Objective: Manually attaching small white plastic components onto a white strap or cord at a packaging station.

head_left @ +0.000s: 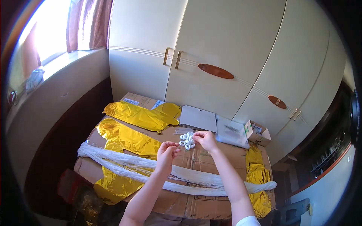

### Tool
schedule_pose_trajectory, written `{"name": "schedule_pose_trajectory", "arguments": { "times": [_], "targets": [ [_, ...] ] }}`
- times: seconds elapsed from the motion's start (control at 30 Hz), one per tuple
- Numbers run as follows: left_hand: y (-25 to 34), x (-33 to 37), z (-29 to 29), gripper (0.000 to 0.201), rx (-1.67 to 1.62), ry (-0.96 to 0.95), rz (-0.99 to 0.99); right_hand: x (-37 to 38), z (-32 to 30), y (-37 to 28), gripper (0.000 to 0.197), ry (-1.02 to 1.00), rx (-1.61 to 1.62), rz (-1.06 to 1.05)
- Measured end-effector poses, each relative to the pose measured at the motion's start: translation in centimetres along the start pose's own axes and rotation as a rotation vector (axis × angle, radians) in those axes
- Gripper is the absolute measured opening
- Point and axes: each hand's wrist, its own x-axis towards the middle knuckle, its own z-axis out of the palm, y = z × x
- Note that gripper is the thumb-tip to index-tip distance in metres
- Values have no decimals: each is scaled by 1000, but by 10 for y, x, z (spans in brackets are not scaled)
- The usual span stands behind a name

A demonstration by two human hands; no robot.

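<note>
A small heap of white rings [186, 140] lies on the cardboard between my hands. My right hand [205, 141] reaches in from the right, thumb and forefinger pinched at the heap's right edge, apparently on one white ring. Just left of the heap is my left hand [167, 153], its fingers curled and fingertips close together; whatever they may hold is too small to make out. Below both hands, a long skein of white thread [120, 161] stretches across the table, passing under my forearms.
Flat gold foil balloons [139, 115] lie at the left, with more folded gold foil [258, 177] at the right. Behind the rings are a grey-white board [198, 118], a clear plastic bag [230, 130] and a small open box [258, 133]. Cream cabinets [222, 41] back the cardboard-covered table [233, 162].
</note>
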Motion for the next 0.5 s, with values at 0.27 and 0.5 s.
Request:
{"name": "schedule_pose_trajectory", "arguments": {
  "times": [0.27, 0.5],
  "targets": [
    [-13, 3, -3, 7, 540, -107, 199, 19, 3, 15, 8, 44, -75, 25],
    [-7, 2, -2, 9, 489, -90, 163, 21, 18, 9, 16, 32, -362, -4]
  ]
}}
